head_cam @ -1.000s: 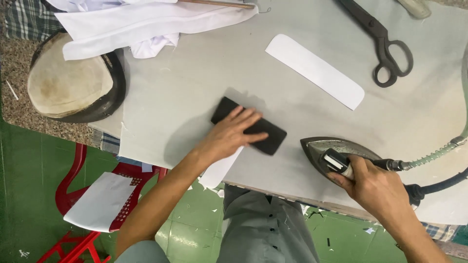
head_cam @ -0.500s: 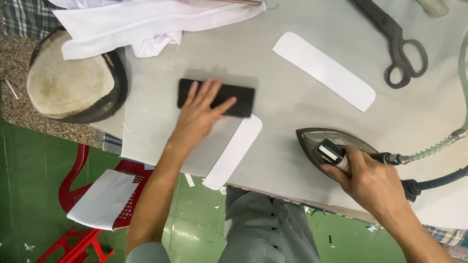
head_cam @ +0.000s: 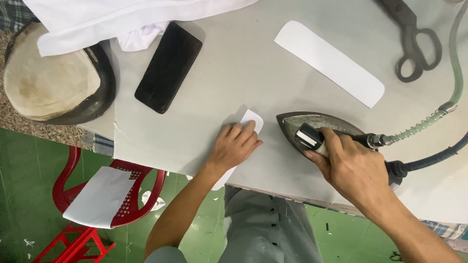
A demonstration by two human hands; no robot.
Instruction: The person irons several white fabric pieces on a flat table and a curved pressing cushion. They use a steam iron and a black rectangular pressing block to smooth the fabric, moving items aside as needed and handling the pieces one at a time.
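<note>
Two white rounded fabric strips: one (head_cam: 251,120) pinned under flat, open left hand (head_cam: 235,146), other (head_cam: 329,63) further up. One grey metal steam iron (head_cam: 312,127), handle gripped by right hand (head_cam: 352,168), just beside.

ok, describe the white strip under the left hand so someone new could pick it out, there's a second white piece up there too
Start at the grey pressing table and find the iron held by the right hand. Just left of its tip, the left hand lies flat on a white strip at the near edge. Only its rounded end shows past the fingers, whereas the other white strip lies bare farther back near the scissors.
</note>
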